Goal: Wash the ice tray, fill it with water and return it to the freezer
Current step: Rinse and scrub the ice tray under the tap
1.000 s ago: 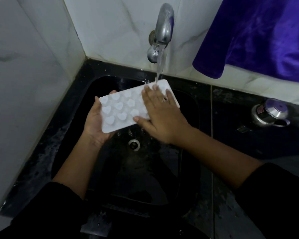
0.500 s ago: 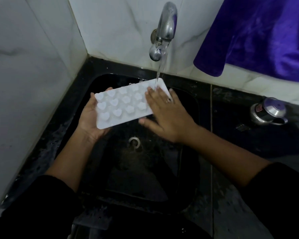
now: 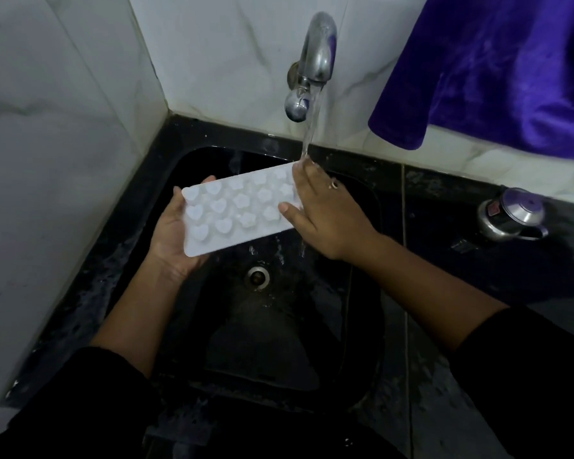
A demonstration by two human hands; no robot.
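Note:
A white ice tray (image 3: 236, 208) with raised heart and flower shapes is held over the black sink (image 3: 362, 293), tilted up toward the tap. My left hand (image 3: 171, 241) grips its near-left end from underneath. My right hand (image 3: 322, 213) lies flat with fingers spread on the tray's right end, covering that part. Water runs from the chrome tap (image 3: 314, 61) and lands on my right fingertips at the tray's far right corner.
The drain (image 3: 257, 277) lies below the tray in the wet basin. A purple cloth (image 3: 497, 67) hangs over the wall at upper right. A steel lidded pot (image 3: 511, 215) stands on the black counter at right. White marble walls close the left and back.
My right hand has slid rightward along the tray, uncovering more of the shapes, while the left hand keeps its hold. The stream now strikes my right fingertips.

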